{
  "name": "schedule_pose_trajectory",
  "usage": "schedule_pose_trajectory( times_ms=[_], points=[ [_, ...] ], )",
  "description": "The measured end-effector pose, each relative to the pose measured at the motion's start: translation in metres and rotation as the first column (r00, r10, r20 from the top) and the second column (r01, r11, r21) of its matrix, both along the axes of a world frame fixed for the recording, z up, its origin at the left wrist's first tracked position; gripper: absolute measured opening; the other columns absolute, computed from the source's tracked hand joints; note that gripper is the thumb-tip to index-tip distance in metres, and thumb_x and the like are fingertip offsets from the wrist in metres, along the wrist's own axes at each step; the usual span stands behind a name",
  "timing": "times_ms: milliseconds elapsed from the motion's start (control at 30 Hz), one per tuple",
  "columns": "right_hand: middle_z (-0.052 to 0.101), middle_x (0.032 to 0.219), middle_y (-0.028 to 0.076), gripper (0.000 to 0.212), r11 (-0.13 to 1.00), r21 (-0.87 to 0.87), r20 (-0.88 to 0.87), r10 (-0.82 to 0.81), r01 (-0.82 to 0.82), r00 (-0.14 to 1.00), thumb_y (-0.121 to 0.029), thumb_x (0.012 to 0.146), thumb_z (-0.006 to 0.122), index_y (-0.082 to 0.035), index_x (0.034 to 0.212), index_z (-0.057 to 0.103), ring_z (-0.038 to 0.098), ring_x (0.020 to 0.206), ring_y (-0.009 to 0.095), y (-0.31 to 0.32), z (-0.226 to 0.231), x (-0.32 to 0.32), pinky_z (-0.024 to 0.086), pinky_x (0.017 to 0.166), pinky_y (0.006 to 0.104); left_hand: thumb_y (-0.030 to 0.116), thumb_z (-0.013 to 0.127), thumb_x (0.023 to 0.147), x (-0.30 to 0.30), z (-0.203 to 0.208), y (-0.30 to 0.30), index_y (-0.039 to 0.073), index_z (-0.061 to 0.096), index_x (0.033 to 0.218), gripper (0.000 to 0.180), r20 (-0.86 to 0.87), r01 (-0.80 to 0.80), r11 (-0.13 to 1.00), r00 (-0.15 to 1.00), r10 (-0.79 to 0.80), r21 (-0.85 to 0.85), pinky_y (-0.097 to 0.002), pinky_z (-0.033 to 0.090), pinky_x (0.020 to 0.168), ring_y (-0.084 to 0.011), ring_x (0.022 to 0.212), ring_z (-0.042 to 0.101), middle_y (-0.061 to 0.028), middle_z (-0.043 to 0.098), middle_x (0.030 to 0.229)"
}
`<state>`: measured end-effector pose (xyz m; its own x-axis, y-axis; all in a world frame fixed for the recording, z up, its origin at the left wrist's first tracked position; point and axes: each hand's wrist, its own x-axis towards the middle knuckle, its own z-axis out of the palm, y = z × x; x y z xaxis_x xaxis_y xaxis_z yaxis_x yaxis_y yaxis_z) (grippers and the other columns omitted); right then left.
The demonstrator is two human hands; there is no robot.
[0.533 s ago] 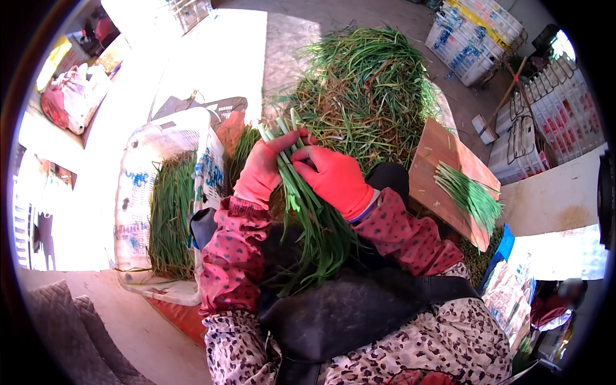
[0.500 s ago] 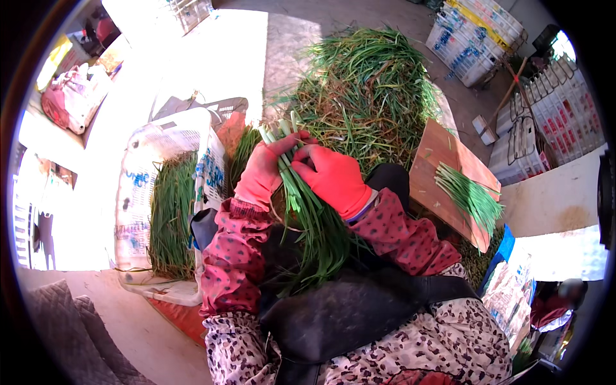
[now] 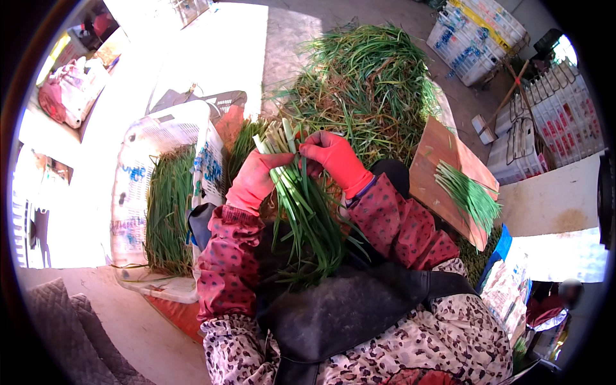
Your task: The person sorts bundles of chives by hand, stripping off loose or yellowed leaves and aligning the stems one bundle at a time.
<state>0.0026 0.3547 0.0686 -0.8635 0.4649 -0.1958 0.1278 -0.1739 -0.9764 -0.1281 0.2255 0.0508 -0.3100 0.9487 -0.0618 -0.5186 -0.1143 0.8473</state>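
Observation:
A bunch of green chives (image 3: 301, 208) with pale stem ends up hangs its leaves down over my lap. My left hand (image 3: 256, 179), in a pinkish-orange glove, is closed round the bunch just below the pale ends. At the bunch's right edge my gloved right hand (image 3: 333, 163) pinches with thumb and fingers at some of the chives; the exact strands between its fingertips are hard to make out. Beyond both hands lies a large loose heap of chives (image 3: 366, 96), mixed with brown, dry leaves.
On my left stands a white plastic crate (image 3: 199, 163) with chives in it. A tilted wooden board (image 3: 443, 151) at right carries a small bunch of chives (image 3: 467, 196). Stacked white crates (image 3: 471, 42) stand far right, near a wooden-handled tool (image 3: 513, 93). Another person (image 3: 548, 308) shows at lower right.
My right hand has moved slightly up and right, from lying across the bunch to pinching at its edge. The left hand still holds the bunch, shifted a little left and down, its stem ends more fanned.

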Motion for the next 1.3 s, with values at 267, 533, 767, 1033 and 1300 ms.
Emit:
schedule_pose_trajectory(
  times_ms=[267,533,767,1033,1300],
  points=[
    [0.061,0.081,0.007,0.021,0.981,-0.192,-0.448,-0.126,0.043,0.885,-0.021,0.089,0.060,-0.002,0.096,0.057,0.051,0.058,0.009,0.107,0.047,0.029,0.039,0.051,0.0225,0.006,0.060,0.082,-0.057,-0.014,-0.108,-0.001,0.053,0.115,0.035,0.199,-0.381,0.920,0.912,0.359,0.088,-0.0528,0.050,0.084,-0.0271,0.085,0.060,-0.0085,0.059,0.085],
    [0.065,0.080,0.009,0.014,0.994,-0.048,-0.134,0.093,-0.101,0.987,-0.015,0.090,0.056,-0.002,0.096,0.056,0.056,0.056,0.011,0.068,0.022,0.012,0.045,0.050,0.0237,0.007,0.057,0.082,-0.049,-0.046,-0.197,0.005,0.049,0.113,0.032,0.303,-0.467,0.884,0.845,0.441,0.016,-0.0489,0.045,0.093,-0.0232,0.089,0.057,-0.0101,0.059,0.107],
    [0.065,0.076,0.011,0.014,0.786,-0.186,-0.063,0.590,-0.590,0.805,-0.011,0.088,0.057,0.001,0.094,0.053,0.060,0.055,0.014,-0.043,0.075,-0.032,0.047,0.047,0.0237,0.013,0.060,0.080,-0.020,0.005,-0.120,-0.006,0.048,0.125,0.050,0.052,-0.320,0.939,0.947,0.316,0.126,-0.0372,0.049,0.091,-0.0281,0.109,0.057,-0.0201,0.055,0.124],
    [0.063,0.074,0.009,0.016,0.801,-0.375,-0.117,0.458,-0.466,0.881,-0.016,0.088,0.059,-0.001,0.094,0.055,0.056,0.052,0.013,-0.044,0.062,-0.061,0.045,0.049,0.0236,-0.001,0.060,0.079,0.010,0.016,-0.084,0.002,0.052,0.108,0.030,0.127,-0.276,0.955,0.957,0.262,0.106,-0.0324,0.052,0.077,-0.0210,0.086,0.064,-0.0074,0.063,0.095],
    [0.055,0.076,-0.001,0.017,0.609,-0.482,-0.634,0.254,-0.631,0.730,-0.019,0.097,0.049,-0.004,0.096,0.056,0.035,0.048,0.000,0.002,0.089,-0.076,0.031,0.044,0.0177,0.006,0.065,0.080,0.011,0.003,-0.091,-0.008,0.050,0.119,0.045,0.091,-0.194,0.981,0.976,0.196,-0.032,-0.0360,0.053,0.077,-0.0263,0.085,0.065,-0.0149,0.066,0.092]
  ],
)
